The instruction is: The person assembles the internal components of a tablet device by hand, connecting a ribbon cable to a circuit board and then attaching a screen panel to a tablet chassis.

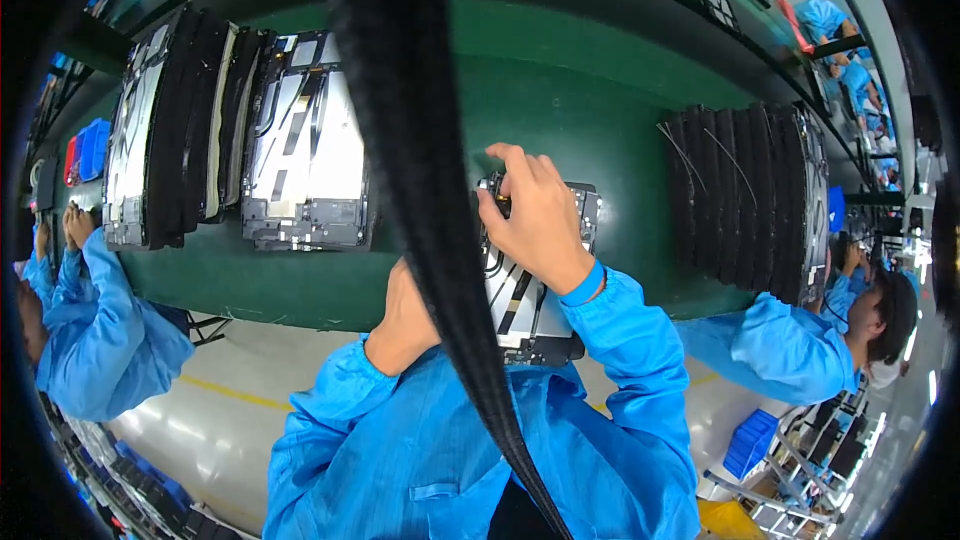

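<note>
A worker's right hand [537,225] bends over the upper end of an open tablet-like device [528,315], which lies on the green bench [560,90] at its near edge, directly in front of the worker's body. From my remote post I see the thumb and forefinger spread apart at the device's upper-left corner; whether the hidden fingers press or pinch a part, I cannot tell. A blue wristband [583,285] circles that wrist.

The left hand [402,315] is near the device's left side, but a dark braided strap [400,90] crosses my view and hides its fingers, so I cannot tell whether they are together or clamped on the edge. Silver panels, dark strips and black circuit boards show on the device.

To the left I find a row of similar units with black padding [185,130] standing on edge, with another silver-backed unit [310,150] leaning beside it. Well apart on the right stands a second padded row [745,200], thin wires trailing over its side. Co-workers in blue sit at left [110,330] and right [790,340]; a blue bin [750,443] shows at lower right.
</note>
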The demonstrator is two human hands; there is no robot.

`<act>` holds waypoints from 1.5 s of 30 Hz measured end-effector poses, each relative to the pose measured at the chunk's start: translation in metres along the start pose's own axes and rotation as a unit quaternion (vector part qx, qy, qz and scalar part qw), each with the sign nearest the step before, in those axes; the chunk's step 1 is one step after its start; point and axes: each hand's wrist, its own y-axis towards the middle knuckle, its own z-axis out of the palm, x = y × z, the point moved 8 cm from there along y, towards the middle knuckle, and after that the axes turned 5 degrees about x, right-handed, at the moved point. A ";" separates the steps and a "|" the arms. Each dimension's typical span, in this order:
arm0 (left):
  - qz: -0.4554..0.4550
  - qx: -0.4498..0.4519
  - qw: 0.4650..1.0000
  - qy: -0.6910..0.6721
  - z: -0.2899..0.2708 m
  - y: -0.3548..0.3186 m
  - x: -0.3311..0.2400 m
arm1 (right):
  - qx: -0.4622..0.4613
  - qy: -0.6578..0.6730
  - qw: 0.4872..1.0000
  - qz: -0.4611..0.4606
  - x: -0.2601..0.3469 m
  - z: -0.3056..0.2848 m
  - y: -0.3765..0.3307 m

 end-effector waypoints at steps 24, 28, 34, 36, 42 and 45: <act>0.006 0.004 1.000 0.013 -0.009 0.002 -0.002 | -0.037 0.117 0.992 0.023 -0.016 -0.003 -0.006; 0.008 0.010 1.000 0.016 -0.009 0.001 0.000 | -0.047 0.201 0.975 0.076 -0.033 -0.010 -0.012; 0.026 0.006 1.000 0.013 -0.006 0.007 -0.004 | -0.082 0.254 0.962 0.057 -0.034 -0.017 -0.010; 0.019 0.007 1.000 0.004 -0.004 0.009 -0.002 | -0.015 0.201 0.978 0.049 -0.024 -0.012 -0.003; -0.002 0.014 1.000 0.003 -0.002 0.013 -0.001 | -0.011 0.155 0.988 -0.008 -0.012 -0.005 0.005; -0.015 0.014 1.000 0.009 -0.002 0.010 -0.001 | -0.007 0.137 0.991 -0.003 -0.011 -0.005 0.001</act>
